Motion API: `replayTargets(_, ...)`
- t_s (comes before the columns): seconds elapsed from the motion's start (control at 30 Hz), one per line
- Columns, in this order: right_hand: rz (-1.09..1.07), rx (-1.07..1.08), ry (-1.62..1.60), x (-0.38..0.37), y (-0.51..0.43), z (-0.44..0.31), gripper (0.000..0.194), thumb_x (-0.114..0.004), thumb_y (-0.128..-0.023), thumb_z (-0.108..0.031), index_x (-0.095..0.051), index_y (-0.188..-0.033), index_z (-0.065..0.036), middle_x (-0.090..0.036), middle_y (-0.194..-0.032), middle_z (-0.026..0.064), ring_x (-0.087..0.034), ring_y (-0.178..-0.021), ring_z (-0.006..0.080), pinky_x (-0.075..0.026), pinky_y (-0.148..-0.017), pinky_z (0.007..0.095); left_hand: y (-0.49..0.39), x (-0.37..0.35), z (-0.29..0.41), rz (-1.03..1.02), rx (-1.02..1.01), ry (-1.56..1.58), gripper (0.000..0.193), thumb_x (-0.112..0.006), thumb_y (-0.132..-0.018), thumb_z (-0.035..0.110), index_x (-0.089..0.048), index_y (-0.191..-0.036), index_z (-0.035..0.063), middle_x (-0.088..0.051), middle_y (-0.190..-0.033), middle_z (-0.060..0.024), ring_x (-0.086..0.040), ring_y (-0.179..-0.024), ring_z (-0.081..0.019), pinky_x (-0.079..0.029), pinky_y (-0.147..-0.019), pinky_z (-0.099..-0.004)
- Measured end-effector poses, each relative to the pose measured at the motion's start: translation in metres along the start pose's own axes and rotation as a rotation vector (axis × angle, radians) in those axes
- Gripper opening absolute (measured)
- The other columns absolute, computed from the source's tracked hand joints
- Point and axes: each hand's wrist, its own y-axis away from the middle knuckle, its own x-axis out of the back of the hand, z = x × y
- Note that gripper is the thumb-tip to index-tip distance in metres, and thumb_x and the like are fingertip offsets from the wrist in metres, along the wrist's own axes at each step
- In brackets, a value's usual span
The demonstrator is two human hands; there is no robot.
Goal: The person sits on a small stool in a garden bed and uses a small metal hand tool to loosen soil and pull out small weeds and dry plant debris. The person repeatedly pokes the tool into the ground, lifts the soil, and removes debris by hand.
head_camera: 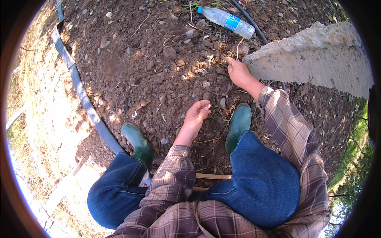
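My right hand (240, 73) reaches down to the brown soil (169, 77), with its index finger stretched toward the ground. A thin pale stalk (238, 49) rises by its knuckles; whether the fingers grip it is unclear. Just to the right of this hand is the tip of a rough stone or concrete slab (306, 59). Closer to my body, my left hand (195, 117) hovers over the soil between my boots, its fingers curled near the thumb. I cannot make out anything held there. Beyond the right hand lies a clear plastic bottle (217, 17) with a blue cap and blue label.
My green rubber boots (239, 123) stand on the soil. Along the left side runs a flat grey-blue hose (80, 86). A thin dark pipe (253, 22) passes beside the bottle toward the slab. Wooden slats (212, 176) show beneath me. Small stones lie scattered about.
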Motion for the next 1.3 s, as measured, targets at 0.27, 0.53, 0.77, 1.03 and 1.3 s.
replayTargets(0.27,0.180,-0.001,-0.020,0.000,0.025,-0.001,0.036,-0.042,-0.082,-0.005,-0.050,-0.116,0.003,-0.058,-0.103,0.0252,-0.055,-0.097,0.0383,-0.043,-0.086,0.0423,-0.001,0.000,-0.002,0.003,-0.008,-0.008,0.030,-0.050,-0.090,0.016,-0.050,-0.116,0.0017,-0.057,-0.106,-0.0047,-0.054,-0.089,-0.0103,-0.042,-0.076,-0.0234)
replayTargets(0.53,0.261,-0.235,0.047,0.005,-0.014,-0.023,0.024,-0.046,-0.079,-0.004,-0.051,-0.100,0.004,-0.059,-0.092,0.0275,-0.057,-0.091,0.0422,-0.045,-0.079,0.0452,0.000,0.003,-0.003,-0.006,-0.003,-0.011,0.031,-0.050,-0.090,0.016,-0.049,-0.118,0.0029,-0.056,-0.112,-0.0072,-0.054,-0.094,-0.0144,-0.042,-0.079,-0.0268)
replayTargets(0.77,0.208,-0.222,0.037,0.002,-0.031,-0.013,0.026,-0.050,-0.077,-0.007,-0.052,-0.102,0.001,-0.059,-0.095,0.0263,-0.058,-0.090,0.0411,-0.046,-0.078,0.0451,0.000,0.007,-0.003,-0.006,-0.001,0.011,0.031,-0.050,-0.090,0.017,-0.049,-0.118,0.0033,-0.056,-0.113,-0.0075,-0.054,-0.094,-0.0141,-0.042,-0.079,-0.0262)
replayTargets(1.03,0.076,-0.049,-0.130,-0.017,0.021,-0.016,0.036,-0.042,-0.085,-0.008,-0.048,-0.119,-0.001,-0.058,-0.101,0.0254,-0.056,-0.096,0.0385,-0.044,-0.085,0.0415,0.001,0.006,-0.001,0.014,0.015,0.013,0.026,-0.047,-0.091,0.011,-0.050,-0.116,0.0035,-0.057,-0.108,-0.0034,-0.054,-0.091,-0.0101,-0.043,-0.077,-0.0228)
replayTargets(1.3,0.231,-0.184,0.017,0.010,0.001,-0.010,0.036,-0.044,-0.083,-0.009,-0.049,-0.117,-0.001,-0.060,-0.092,0.0256,-0.058,-0.087,0.0396,-0.046,-0.077,0.0450,0.002,0.004,0.000,0.023,0.027,0.001,0.027,-0.049,-0.091,0.014,-0.051,-0.116,0.0037,-0.057,-0.103,-0.0017,-0.053,-0.089,-0.0086,-0.042,-0.074,-0.0216)
